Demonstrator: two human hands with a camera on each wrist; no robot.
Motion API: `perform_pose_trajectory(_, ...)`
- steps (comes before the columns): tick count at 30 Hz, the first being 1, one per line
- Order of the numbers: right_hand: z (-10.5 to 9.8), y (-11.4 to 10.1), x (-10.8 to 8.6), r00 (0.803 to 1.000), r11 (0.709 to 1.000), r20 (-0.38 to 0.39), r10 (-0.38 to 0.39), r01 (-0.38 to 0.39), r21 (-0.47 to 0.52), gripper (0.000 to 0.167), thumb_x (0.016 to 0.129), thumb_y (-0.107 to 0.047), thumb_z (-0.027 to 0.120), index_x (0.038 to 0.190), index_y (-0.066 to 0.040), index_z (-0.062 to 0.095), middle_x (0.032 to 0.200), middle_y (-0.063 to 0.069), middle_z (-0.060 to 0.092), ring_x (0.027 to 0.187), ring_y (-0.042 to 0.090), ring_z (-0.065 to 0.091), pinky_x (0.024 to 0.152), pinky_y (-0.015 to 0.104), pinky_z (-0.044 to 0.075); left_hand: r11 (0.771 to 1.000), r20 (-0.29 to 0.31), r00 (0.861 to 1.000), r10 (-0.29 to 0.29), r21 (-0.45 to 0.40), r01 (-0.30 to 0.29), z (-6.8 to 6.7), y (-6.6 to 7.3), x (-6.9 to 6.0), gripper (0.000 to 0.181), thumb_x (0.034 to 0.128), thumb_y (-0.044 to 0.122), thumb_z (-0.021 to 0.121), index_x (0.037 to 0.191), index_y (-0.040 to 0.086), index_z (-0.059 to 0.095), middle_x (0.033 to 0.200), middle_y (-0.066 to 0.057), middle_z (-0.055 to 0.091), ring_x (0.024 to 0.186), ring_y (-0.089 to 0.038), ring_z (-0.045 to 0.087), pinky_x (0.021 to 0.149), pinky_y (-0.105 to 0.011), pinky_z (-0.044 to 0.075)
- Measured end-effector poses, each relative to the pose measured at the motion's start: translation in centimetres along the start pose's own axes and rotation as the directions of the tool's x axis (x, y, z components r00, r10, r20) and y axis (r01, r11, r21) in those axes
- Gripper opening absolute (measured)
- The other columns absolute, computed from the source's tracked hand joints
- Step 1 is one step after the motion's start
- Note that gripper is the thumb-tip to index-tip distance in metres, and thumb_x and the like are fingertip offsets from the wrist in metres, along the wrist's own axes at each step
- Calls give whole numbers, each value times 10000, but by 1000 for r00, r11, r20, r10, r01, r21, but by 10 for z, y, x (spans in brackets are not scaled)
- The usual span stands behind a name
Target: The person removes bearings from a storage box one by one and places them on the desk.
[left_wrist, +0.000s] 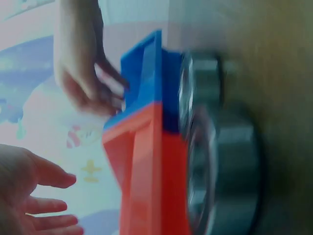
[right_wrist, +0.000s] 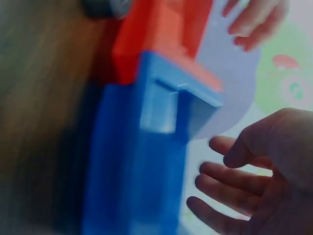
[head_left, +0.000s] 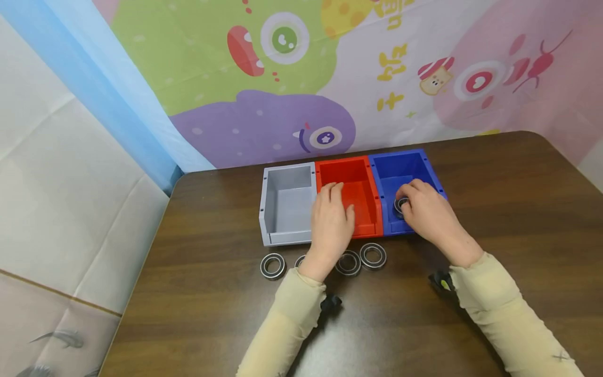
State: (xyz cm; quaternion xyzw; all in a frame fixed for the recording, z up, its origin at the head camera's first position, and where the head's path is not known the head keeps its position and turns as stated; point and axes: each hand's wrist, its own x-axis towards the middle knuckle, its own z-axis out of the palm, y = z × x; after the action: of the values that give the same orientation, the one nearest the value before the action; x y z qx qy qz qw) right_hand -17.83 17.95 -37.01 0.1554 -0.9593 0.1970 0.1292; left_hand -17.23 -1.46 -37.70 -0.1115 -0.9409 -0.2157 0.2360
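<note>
My right hand (head_left: 430, 212) is over the blue bin (head_left: 393, 226), thumb and forefinger beside a ball bearing (head_left: 398, 207) partly hidden by them. In the right wrist view the fingers (right_wrist: 230, 188) are loosely bent and apart, with no bearing visible between them. Over the front of the red bin (head_left: 379, 220) hovers my left hand (head_left: 330, 220), its fingers extended and holding nothing. Several black-and-silver bearings lie in front of the bins, among them one at far left (head_left: 272, 266), one partly behind the left wrist (head_left: 300, 260), and an adjacent pair (head_left: 348, 263).
A grey bin (head_left: 264, 209) adjoins the red one on the left, forming a row of three on the brown wooden table (head_left: 202, 314). Behind the table hangs a cartoon-printed cloth (head_left: 264, 125). Dark wrist straps show below both sleeves.
</note>
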Motion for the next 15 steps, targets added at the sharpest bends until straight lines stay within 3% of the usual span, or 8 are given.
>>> perform_pose_trajectory(4, 11, 8, 7, 994, 998, 89, 70, -70, -4, 321, 842, -77, 509, 1136, 41, 557, 1134, 247, 512, 1031, 418, 479, 897, 527, 390, 1000, 129, 992, 12, 12, -13, 10, 15, -4, 471, 820, 268, 649, 1221, 58, 516, 1120, -81, 577, 944, -220, 592, 805, -316, 482)
perform_pose_trajectory(9, 20, 15, 11, 959, 992, 256, 122, -109, -64, 507, 858, -225, 591, 1264, 51, 468, 1218, 308, 460, 1088, 474, 456, 936, 568, 351, 997, 299, 953, -41, -44, 57, 19, 25, -7, 584, 834, 397, 620, 1292, 66, 472, 1172, -81, 572, 968, -210, 607, 788, -341, 508)
perform_pose_trajectory(12, 22, 17, 14, 951, 990, 279, 129, -109, -86, 524, 843, -257, 617, 1246, 52, 488, 1198, 310, 482, 1069, 473, 477, 930, 558, 362, 992, 348, 936, -60, -84, 94, 24, 29, -8, 618, 830, 410, 620, 1320, 75, 447, 1198, -78, 561, 972, -213, 614, 784, -367, 513)
perform_pose_trajectory(15, 23, 17, 16, 950, 989, 280, 135, -111, -99, 515, 827, -244, 640, 1214, 70, 510, 1168, 313, 499, 1045, 468, 494, 920, 549, 374, 992, 363, 930, -50, -90, 89, 28, 32, -10, 636, 833, 385, 625, 1341, 65, 414, 1208, -86, 557, 943, -222, 626, 783, -365, 514)
